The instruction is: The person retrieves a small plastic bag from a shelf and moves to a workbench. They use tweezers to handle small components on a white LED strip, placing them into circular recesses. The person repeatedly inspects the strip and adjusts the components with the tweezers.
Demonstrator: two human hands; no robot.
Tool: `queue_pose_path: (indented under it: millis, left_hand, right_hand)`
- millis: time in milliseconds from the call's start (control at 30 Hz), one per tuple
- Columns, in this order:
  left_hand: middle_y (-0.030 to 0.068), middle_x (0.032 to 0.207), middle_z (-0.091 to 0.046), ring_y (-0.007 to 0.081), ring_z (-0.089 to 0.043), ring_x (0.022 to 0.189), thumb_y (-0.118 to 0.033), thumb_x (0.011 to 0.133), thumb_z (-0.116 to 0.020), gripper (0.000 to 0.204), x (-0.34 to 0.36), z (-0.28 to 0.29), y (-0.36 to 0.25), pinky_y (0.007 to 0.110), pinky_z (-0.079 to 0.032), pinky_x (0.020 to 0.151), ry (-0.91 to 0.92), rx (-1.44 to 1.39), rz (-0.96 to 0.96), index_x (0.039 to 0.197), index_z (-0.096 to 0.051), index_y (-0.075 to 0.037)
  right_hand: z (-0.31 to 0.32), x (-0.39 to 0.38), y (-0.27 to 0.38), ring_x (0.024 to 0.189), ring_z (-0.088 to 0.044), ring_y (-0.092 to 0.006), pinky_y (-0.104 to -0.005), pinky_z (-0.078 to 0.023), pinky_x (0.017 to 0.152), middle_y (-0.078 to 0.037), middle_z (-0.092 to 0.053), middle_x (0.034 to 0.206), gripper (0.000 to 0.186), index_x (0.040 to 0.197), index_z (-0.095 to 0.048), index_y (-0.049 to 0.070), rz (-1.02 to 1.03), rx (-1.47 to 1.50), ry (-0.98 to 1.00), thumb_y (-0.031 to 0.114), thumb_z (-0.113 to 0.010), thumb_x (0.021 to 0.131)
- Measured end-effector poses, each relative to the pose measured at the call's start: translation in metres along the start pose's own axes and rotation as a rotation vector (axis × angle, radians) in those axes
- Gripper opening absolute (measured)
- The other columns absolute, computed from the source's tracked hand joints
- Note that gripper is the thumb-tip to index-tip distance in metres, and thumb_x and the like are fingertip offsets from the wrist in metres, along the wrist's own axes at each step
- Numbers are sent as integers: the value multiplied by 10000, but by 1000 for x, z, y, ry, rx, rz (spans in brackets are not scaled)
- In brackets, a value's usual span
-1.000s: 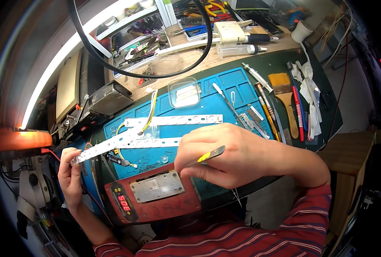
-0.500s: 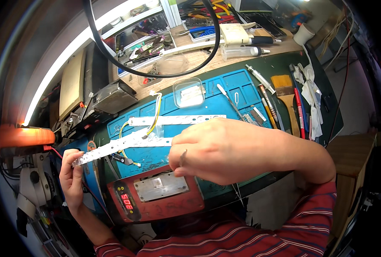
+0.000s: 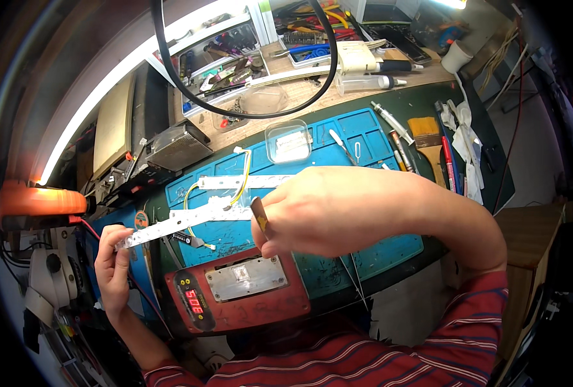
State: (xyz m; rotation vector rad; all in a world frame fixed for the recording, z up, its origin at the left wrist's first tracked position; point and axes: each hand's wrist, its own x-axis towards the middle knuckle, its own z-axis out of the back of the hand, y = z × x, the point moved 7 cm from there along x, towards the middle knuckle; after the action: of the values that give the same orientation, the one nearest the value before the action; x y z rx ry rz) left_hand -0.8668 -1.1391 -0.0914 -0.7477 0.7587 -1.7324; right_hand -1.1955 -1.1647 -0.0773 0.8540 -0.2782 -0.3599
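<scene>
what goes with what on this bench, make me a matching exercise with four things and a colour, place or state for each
1. brush
2. left hand
3. mat
4. right hand

A. blue
B. lying to the right of the mat
C. gripping a dark tool
D. holding the end of a white strip

Pairs: 1-B, 2-D, 3-A, 4-C

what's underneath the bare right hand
The blue work mat shows around the bare right hand; two long, flat white strips run underneath, their right ends covered, hidden from view.
</scene>
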Motion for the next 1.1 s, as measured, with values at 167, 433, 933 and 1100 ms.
queue_pose_path:
  millis: [167,433,933,1100]
  left_hand:
    - [58,1132,-514,131,-487,980,-76,1049,-535,209,-1,1,0,239,-394,832,13,-4,9,1212,-628,17]
    - [73,1116,-522,160,-514,1008,-118,1044,-560,217,-2,-4,-6,262,-408,893,44,0,13,1193,-631,23]
    - [89,1128,-532,188,-522,1079,-95,1026,-532,230,10,-27,-4,292,-390,982,97,-57,-22,1200,-620,28]
    - [78,1146,-514,173,-514,1092,-77,1039,-516,218,9,-25,-5,276,-381,1000,131,-43,-21,1220,-600,14]
  right_hand:
    - [5,-4,-3,894,-680,-392,-475,-538,794,-181,-676,877,245,956,-643,-18,23,5,-92,221,-637,1012]
    - [17,-60,-10,864,-705,-309,-400,-556,761,-124,-712,904,161,988,-666,27,-50,-41,-460,186,-652,1002]
    - [-44,-145,-5,844,-715,-314,-375,-574,724,-133,-727,954,209,1083,-695,15,-338,-381,-793,75,-780,901]
    - [-47,-144,-4,839,-717,-298,-362,-576,709,-131,-720,944,249,1087,-691,21,-313,-472,-760,61,-800,867]
